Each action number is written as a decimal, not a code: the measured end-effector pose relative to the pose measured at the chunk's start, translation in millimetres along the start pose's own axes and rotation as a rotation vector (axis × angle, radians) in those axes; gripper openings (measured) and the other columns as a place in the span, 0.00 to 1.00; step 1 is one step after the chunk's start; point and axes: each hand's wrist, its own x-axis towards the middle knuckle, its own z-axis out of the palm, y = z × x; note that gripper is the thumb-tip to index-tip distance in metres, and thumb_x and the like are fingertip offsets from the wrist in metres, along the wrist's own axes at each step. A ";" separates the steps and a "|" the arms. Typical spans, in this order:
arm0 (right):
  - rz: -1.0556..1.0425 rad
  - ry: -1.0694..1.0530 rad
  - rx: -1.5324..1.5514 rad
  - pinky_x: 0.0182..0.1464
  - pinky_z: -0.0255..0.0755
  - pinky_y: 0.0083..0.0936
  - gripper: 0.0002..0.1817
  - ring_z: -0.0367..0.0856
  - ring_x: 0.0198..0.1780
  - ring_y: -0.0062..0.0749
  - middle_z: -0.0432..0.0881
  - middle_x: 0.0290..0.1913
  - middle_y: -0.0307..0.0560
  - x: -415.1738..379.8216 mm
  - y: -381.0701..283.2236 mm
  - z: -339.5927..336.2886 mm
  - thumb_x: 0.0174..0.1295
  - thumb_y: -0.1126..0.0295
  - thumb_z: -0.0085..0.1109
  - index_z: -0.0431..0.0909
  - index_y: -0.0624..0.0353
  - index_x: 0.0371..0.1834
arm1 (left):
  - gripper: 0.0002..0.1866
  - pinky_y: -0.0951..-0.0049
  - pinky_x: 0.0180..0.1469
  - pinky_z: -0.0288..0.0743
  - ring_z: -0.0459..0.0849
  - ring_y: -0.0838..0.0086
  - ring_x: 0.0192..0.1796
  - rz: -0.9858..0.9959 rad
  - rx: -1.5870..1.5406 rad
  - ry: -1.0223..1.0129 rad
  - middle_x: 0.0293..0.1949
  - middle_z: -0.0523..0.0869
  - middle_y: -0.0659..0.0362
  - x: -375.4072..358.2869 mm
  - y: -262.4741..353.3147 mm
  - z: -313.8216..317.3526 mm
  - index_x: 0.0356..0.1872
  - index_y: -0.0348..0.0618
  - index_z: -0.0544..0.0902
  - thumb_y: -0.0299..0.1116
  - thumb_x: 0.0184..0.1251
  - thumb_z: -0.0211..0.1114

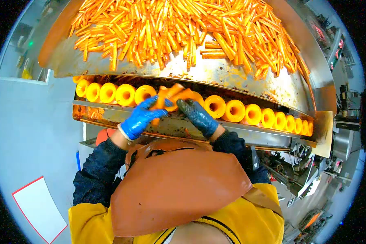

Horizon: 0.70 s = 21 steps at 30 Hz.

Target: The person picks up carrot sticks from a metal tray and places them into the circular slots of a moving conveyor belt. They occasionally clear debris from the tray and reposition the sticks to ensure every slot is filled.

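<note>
My left hand, in a bright blue glove, is closed around a few orange sticks that are smeared by motion. My right hand, in a darker, stained glove, has its fingertips closed at the right end of the same loose bundle. Both hands are over the middle of a row of yellow ring-shaped funnels with round central holes. The sticks and my fingers hide part of the funnels there. Beyond the row, a large heap of glossy orange sticks lies on a sloping metal tray.
A metal ledge with orange residue runs along the near side of the funnels. My brown apron is close against it. Cluttered equipment stands to the right. A white red-edged panel is at the lower left.
</note>
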 end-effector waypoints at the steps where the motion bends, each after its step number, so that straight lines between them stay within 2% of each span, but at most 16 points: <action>1: -0.003 -0.001 0.000 0.45 0.70 0.24 0.24 0.74 0.40 0.25 0.79 0.45 0.43 4.7 5.2 3.8 0.61 0.56 0.57 0.74 0.62 0.53 | 0.17 0.71 0.59 0.66 0.75 0.75 0.53 -0.076 -0.012 -0.103 0.48 0.80 0.60 -0.3 -1.0 3.6 0.51 0.39 0.77 0.31 0.61 0.62; 3: 0.030 -0.015 0.212 0.50 0.70 0.25 0.19 0.76 0.44 0.26 0.80 0.43 0.41 15.9 21.9 12.5 0.68 0.57 0.48 0.76 0.63 0.49 | 0.16 0.71 0.60 0.66 0.75 0.75 0.53 -0.087 -0.018 -0.193 0.48 0.80 0.60 2.5 -10.8 -1.2 0.50 0.39 0.78 0.31 0.62 0.61; 4: -0.212 0.012 0.190 0.51 0.71 0.24 0.17 0.76 0.46 0.25 0.80 0.44 0.41 12.3 21.6 18.7 0.69 0.61 0.47 0.77 0.63 0.48 | 0.15 0.71 0.60 0.66 0.75 0.75 0.53 -0.100 -0.028 -0.287 0.48 0.80 0.60 2.9 -15.2 -6.2 0.50 0.39 0.78 0.32 0.63 0.61; 5: -0.300 0.075 0.210 0.43 0.72 0.20 0.16 0.76 0.42 0.21 0.79 0.41 0.38 16.1 30.0 16.2 0.66 0.60 0.51 0.79 0.62 0.46 | 0.15 0.71 0.60 0.66 0.75 0.75 0.53 -0.099 -0.023 -0.298 0.48 0.80 0.60 5.4 -16.1 -14.1 0.50 0.39 0.78 0.32 0.63 0.61; 7: -0.251 0.447 0.289 0.36 0.73 0.20 0.14 0.79 0.37 0.21 0.82 0.38 0.37 10.2 23.3 8.4 0.66 0.63 0.51 0.80 0.61 0.46 | 0.12 0.71 0.58 0.67 0.76 0.74 0.50 0.064 0.030 -0.390 0.43 0.81 0.60 10.2 -9.4 -27.1 0.45 0.40 0.78 0.33 0.64 0.60; 8: -0.291 0.571 0.147 0.33 0.72 0.21 0.13 0.79 0.34 0.21 0.82 0.35 0.39 4.8 21.8 -3.3 0.65 0.64 0.53 0.81 0.61 0.44 | 0.11 0.71 0.57 0.67 0.76 0.73 0.49 0.047 0.101 -0.242 0.43 0.80 0.59 5.3 0.5 -30.6 0.43 0.39 0.79 0.34 0.64 0.59; 9: -0.327 0.691 0.002 0.30 0.72 0.22 0.12 0.79 0.30 0.22 0.83 0.32 0.40 -0.6 21.7 -17.0 0.64 0.65 0.54 0.81 0.60 0.42 | 0.11 0.72 0.57 0.68 0.76 0.73 0.49 0.051 0.008 -0.193 0.44 0.80 0.59 12.9 -5.4 -39.5 0.43 0.39 0.79 0.33 0.63 0.59; 10: -0.467 0.746 -0.234 0.27 0.71 0.24 0.10 0.78 0.25 0.22 0.83 0.27 0.46 0.3 28.5 -29.8 0.62 0.65 0.57 0.83 0.59 0.39 | 0.11 0.72 0.56 0.68 0.77 0.73 0.49 0.093 -0.024 -0.165 0.44 0.81 0.59 18.4 -5.5 -41.9 0.43 0.39 0.79 0.33 0.62 0.59; 11: -0.255 0.804 -0.419 0.29 0.72 0.26 0.12 0.80 0.26 0.28 0.82 0.27 0.52 -0.2 48.5 -46.4 0.60 0.62 0.60 0.83 0.58 0.40 | 0.11 0.73 0.56 0.68 0.77 0.73 0.49 0.136 -0.057 -0.137 0.44 0.81 0.59 26.5 -4.4 -42.1 0.43 0.39 0.80 0.33 0.62 0.59; 13: -0.061 0.805 -0.571 0.31 0.73 0.30 0.15 0.81 0.28 0.34 0.83 0.28 0.53 -12.4 30.6 -35.9 0.58 0.58 0.60 0.82 0.57 0.42 | 0.12 0.74 0.55 0.69 0.77 0.74 0.49 0.221 -0.026 -0.203 0.45 0.81 0.59 52.2 -22.5 -40.2 0.44 0.38 0.80 0.31 0.60 0.61; 15: -0.097 0.864 -0.628 0.33 0.74 0.31 0.17 0.81 0.29 0.36 0.83 0.29 0.54 -13.2 53.3 -39.3 0.57 0.58 0.62 0.82 0.58 0.42 | 0.13 0.73 0.55 0.69 0.77 0.75 0.49 0.057 0.184 -0.194 0.45 0.81 0.59 67.6 -38.7 -34.0 0.44 0.38 0.80 0.29 0.58 0.64; 16: -0.143 0.905 -0.678 0.34 0.74 0.32 0.18 0.82 0.30 0.37 0.83 0.30 0.55 -13.4 57.6 -40.3 0.56 0.57 0.63 0.81 0.59 0.43 | 0.19 0.72 0.57 0.69 0.76 0.75 0.51 0.093 0.154 -0.231 0.47 0.81 0.58 79.4 -48.9 -35.9 0.50 0.38 0.77 0.29 0.56 0.66; 17: -0.136 0.913 -0.680 0.34 0.74 0.32 0.18 0.82 0.30 0.37 0.83 0.30 0.55 -16.0 59.3 -43.6 0.56 0.57 0.63 0.81 0.59 0.43 | 0.19 0.72 0.57 0.69 0.76 0.75 0.51 0.091 0.150 -0.241 0.47 0.81 0.58 85.0 -61.1 -41.4 0.50 0.38 0.77 0.29 0.56 0.66; 19: -0.219 0.903 -0.479 0.38 0.74 0.29 0.16 0.82 0.33 0.33 0.84 0.33 0.54 -22.6 46.9 -38.0 0.56 0.61 0.63 0.81 0.61 0.42 | 0.20 0.73 0.57 0.70 0.78 0.71 0.49 0.271 0.270 -0.183 0.48 0.81 0.57 74.4 -44.2 -45.8 0.52 0.41 0.77 0.27 0.56 0.64; 20: -0.231 0.910 -0.313 0.44 0.73 0.25 0.14 0.81 0.39 0.28 0.84 0.39 0.49 -22.8 36.5 -26.2 0.58 0.67 0.62 0.80 0.62 0.45 | 0.21 0.74 0.56 0.71 0.79 0.73 0.47 0.311 0.245 -0.176 0.47 0.82 0.58 68.7 -32.1 -51.5 0.54 0.42 0.76 0.29 0.57 0.64; 21: -0.231 0.913 -0.312 0.44 0.73 0.25 0.14 0.81 0.39 0.28 0.84 0.39 0.49 -17.1 27.1 -12.9 0.58 0.67 0.62 0.80 0.62 0.45 | 0.21 0.74 0.56 0.71 0.79 0.73 0.47 0.312 0.247 -0.178 0.47 0.82 0.58 67.7 -29.0 -60.8 0.54 0.42 0.76 0.29 0.57 0.64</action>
